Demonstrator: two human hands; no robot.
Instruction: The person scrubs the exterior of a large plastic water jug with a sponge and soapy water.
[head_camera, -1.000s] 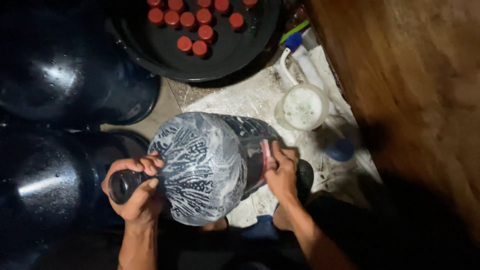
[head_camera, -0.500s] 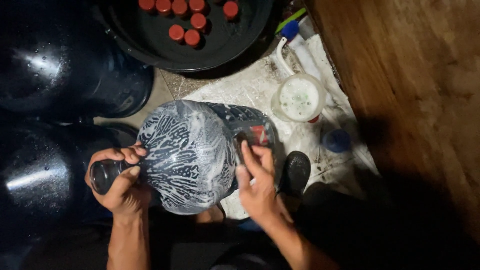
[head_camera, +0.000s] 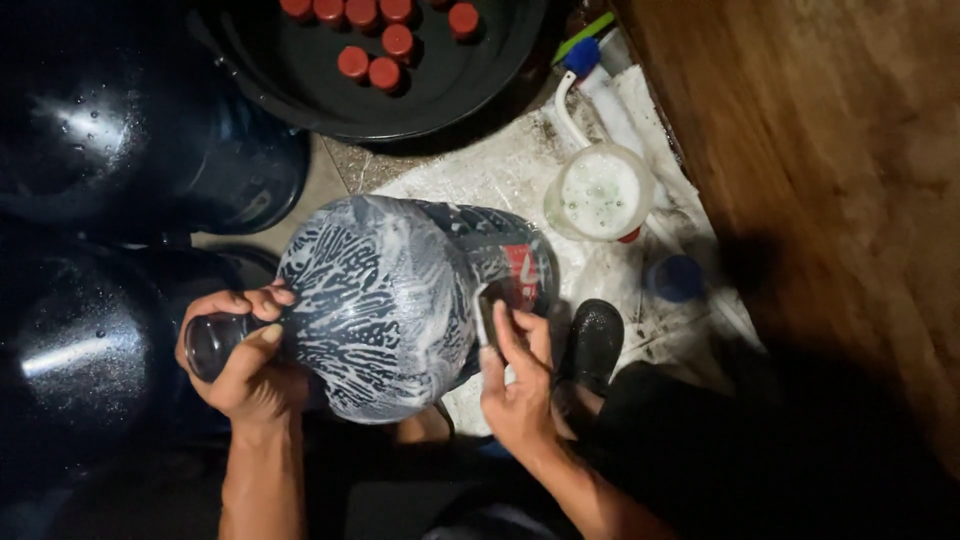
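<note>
Left hand (head_camera: 240, 355), lower left of frame: fingers closed around the neck of a large water jug (head_camera: 390, 300), thumb across the opening. Right hand (head_camera: 515, 385), lower centre: fingers flat and nearly straight, pressing a small dark pad (head_camera: 490, 308) against the jug's side; grip on the pad partly hidden.

Jug lies on its side at mid-frame between the two hands, neck to the left. Dark translucent body, coated in white soap foam streaked in wavy ridges. A red and white label (head_camera: 520, 270) shows on its right part, just above the right hand.

Upper right of the jug: clear jug-shaped cup (head_camera: 600, 195) of foamy liquid on a white cloth (head_camera: 500, 170). Top centre: black basin (head_camera: 420, 90) holding red caps (head_camera: 385, 45). Left edge: more dark jugs (head_camera: 90, 340), wet and shiny.
</note>
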